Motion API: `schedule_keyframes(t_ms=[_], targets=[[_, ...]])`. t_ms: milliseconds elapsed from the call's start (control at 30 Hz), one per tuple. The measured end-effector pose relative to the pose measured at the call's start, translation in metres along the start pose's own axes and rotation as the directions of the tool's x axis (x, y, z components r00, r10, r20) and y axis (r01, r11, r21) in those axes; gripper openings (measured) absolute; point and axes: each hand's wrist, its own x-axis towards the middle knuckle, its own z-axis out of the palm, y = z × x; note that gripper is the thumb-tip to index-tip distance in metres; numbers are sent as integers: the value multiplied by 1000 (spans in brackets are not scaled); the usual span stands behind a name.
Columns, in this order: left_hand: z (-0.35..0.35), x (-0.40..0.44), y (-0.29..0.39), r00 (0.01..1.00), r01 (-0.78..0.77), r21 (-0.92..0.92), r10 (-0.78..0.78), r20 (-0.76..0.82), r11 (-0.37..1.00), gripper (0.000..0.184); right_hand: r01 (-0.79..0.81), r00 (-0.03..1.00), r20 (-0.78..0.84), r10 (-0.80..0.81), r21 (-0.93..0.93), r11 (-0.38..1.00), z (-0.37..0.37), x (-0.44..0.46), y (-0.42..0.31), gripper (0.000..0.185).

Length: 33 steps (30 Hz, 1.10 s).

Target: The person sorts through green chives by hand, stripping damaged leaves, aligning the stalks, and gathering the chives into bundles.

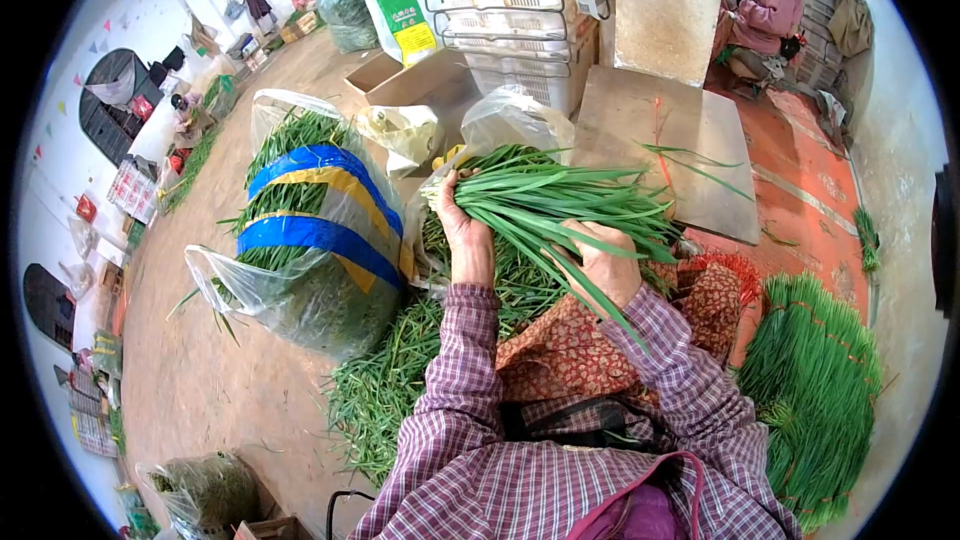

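Fingers of the left hand (463,222) curl round the pale base of a bunch of long green leaves (560,195), pressed together, probably so that the stems line up at one end while the blades fan out freely toward the right. The bunch is held above and just beyond the person's lap. The right hand (608,258) is at its near side, part-way along, fingers bent inward among the hanging blades; whether they pinch any leaf or only steady the spread I cannot tell, since the fingertips are partly hidden.

Patterned cloth (560,345) covers the lap, seemingly to guard the clothes from dirt. Loose greens (390,390) lie heaped to the left of it, within easy reach. Farther left stands a clear bag (350,310) stuffed with greens and banded in blue and yellow. On the far right, a flat board (615,110) bears a red strip (662,160) and a few stray blades, presumably close by for convenience. At near right, tied bundles (815,390) are packed side by side, apparently so they do not mix with the loose heap.
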Motion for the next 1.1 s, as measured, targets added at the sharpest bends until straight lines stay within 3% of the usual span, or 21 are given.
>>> schedule_keyframes(t_ms=[267,400,467,500,533,600,667,733,800,867,967,1067,1100], targets=[[11,-13,1,1000,-5,3,5,19,1000,9,72,996,-54,-75,-48,996,16,3,6,15],[5,-9,3,986,40,-9,-38,160,999,9,1,992,128,4,-38,999,13,6,-3,17],[4,-9,6,975,-29,20,24,220,999,8,89,994,64,-85,-62,994,12,5,-5,15],[7,-11,11,986,-5,-50,13,169,999,7,90,993,85,-84,-66,994,13,1,-3,14],[8,-7,19,971,-12,-18,16,237,1000,8,47,982,189,-25,-115,992,12,-4,-3,14],[16,-16,30,976,5,-22,0,220,1000,14,92,980,173,-94,22,996,-1,-26,-14,18],[10,-14,40,944,50,-38,-34,329,998,20,109,860,507,-57,-74,991,-23,-45,-35,24],[5,-4,48,940,-163,45,141,311,986,20,160,738,658,-149,44,986,-49,-60,-41,30],[8,-10,51,940,-192,56,167,297,980,20,214,831,474,-292,213,953,-70,-69,-39,31],[24,-29,49,939,-314,129,288,186,941,20,139,841,487,-234,224,965,-97,-60,-38,26],[20,-27,52,943,-202,42,183,279,978,21,-30,974,222,-49,342,939,-127,-41,-41,13],[21,-25,50,937,-146,-1,138,321,989,21,-114,993,-13,119,193,975,-125,-23,-44,8],[25,-29,47,933,-184,13,171,317,983,20,-86,994,-49,94,149,985,-117,-20,-41,6]])
